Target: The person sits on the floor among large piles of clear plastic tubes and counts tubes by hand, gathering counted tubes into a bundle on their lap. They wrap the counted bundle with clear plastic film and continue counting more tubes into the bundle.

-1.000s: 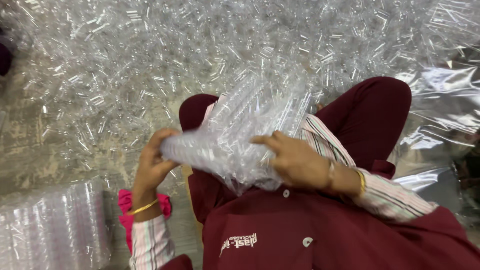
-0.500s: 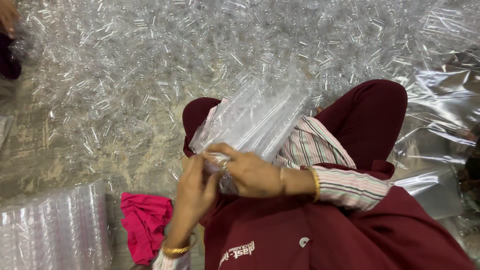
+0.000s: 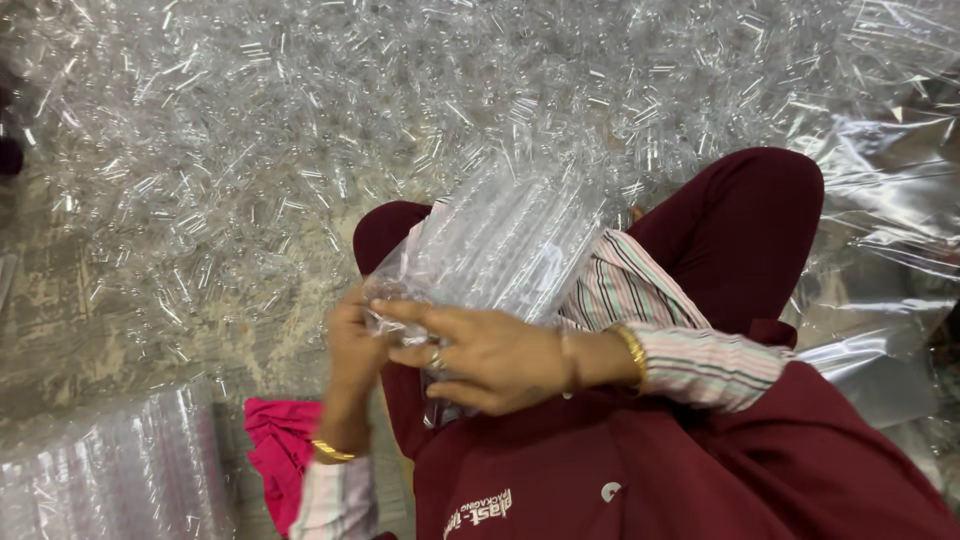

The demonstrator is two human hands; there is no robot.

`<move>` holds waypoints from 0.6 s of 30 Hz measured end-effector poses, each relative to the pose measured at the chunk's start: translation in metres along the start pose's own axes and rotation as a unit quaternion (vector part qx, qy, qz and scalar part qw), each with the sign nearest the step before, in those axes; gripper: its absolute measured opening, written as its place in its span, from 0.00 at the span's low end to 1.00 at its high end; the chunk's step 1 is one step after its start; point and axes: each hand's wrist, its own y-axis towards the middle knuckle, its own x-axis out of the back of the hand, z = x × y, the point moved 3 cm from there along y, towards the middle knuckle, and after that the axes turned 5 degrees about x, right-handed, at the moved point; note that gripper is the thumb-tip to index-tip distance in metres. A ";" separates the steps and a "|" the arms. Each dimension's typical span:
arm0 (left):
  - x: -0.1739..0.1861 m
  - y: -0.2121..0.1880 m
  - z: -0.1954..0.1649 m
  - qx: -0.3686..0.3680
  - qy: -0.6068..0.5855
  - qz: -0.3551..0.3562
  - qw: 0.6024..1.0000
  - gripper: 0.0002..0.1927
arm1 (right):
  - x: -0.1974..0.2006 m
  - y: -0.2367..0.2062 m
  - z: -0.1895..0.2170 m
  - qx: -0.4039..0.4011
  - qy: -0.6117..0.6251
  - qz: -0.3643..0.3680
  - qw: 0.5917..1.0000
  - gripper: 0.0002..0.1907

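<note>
A clear plastic bag (image 3: 505,240) packed with transparent tubes lies across my lap, its far end pointing up and right. My left hand (image 3: 352,345) grips the bag's near end from the left side. Over the same end lies my right hand (image 3: 480,355), fingers closed on the gathered plastic and pointing left. Both wrists carry gold bangles, and striped sleeves show under a maroon garment (image 3: 700,470).
A wide heap of loose clear plastic tubes (image 3: 330,110) covers the floor ahead. Crumpled clear sheeting (image 3: 880,210) lies at the right. A packed bag of tubes (image 3: 110,470) rests at lower left beside a pink cloth (image 3: 278,450).
The bag has swung from lying crosswise to pointing up and right. Both hands came together at its near end, my right hand moving left across my lap.
</note>
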 end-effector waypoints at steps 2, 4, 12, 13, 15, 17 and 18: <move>0.034 0.015 -0.007 -0.028 -0.171 -0.048 0.984 0.05 | 0.022 -0.012 -0.012 -0.019 0.081 0.010 0.996 0.13; 0.066 0.048 -0.005 -0.007 -0.264 -0.126 0.956 0.12 | 0.047 -0.018 -0.034 -0.025 -0.021 -0.035 0.999 0.08; 0.089 0.154 0.093 0.404 -0.183 -0.168 0.880 0.50 | 0.223 -0.111 -0.227 -0.331 -0.381 -0.159 0.849 0.19; 0.082 0.161 0.104 0.424 -0.187 -0.166 0.870 0.52 | 0.236 -0.129 -0.245 -0.348 -0.396 -0.179 0.830 0.24; 0.073 0.180 0.114 0.439 -0.190 -0.150 0.865 0.54 | 0.254 -0.155 -0.273 -0.377 -0.427 -0.219 0.793 0.35; 0.054 0.202 0.111 0.437 -0.188 -0.124 0.871 0.55 | 0.256 -0.162 -0.295 -0.376 -0.432 -0.216 0.791 0.43; 0.042 0.216 0.105 0.392 -0.210 -0.080 0.892 0.54 | 0.255 -0.163 -0.301 -0.376 -0.435 -0.213 0.790 0.47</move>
